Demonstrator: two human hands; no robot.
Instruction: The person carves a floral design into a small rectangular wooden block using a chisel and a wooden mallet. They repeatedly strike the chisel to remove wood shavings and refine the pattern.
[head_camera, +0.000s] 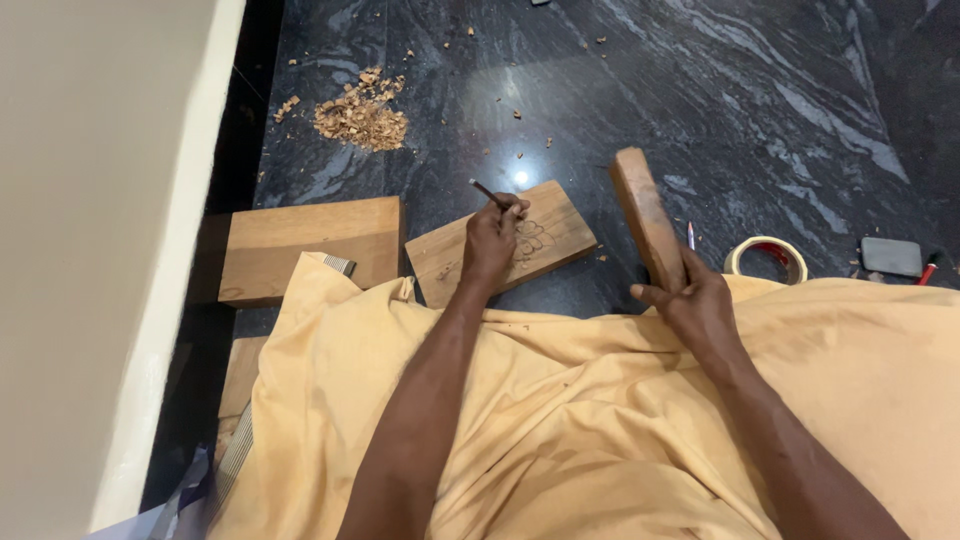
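While the left hand (492, 243) pinches one thin chisel (484, 190) against the carved wooden block (505, 243) lying on the dark stone floor (760, 110), the right hand (698, 303) is closed round one wooden mallet (646, 214) held upright just beside it. Three boards show — the carved one, a plain board (305, 247) to its left, and a third (242, 370) mostly hidden under the yellow cloth (560, 420) — plus one tape roll (767, 257) and one pile of shavings (362, 113). Small items at the right edge are hard to make out.

Dark polished stone floor (700, 90) with pale grey veining and a small bright light reflection (520, 177) near centre; cream-coloured wall (90, 250) along the left; heap of wood shavings (362, 115) far left on the floor.
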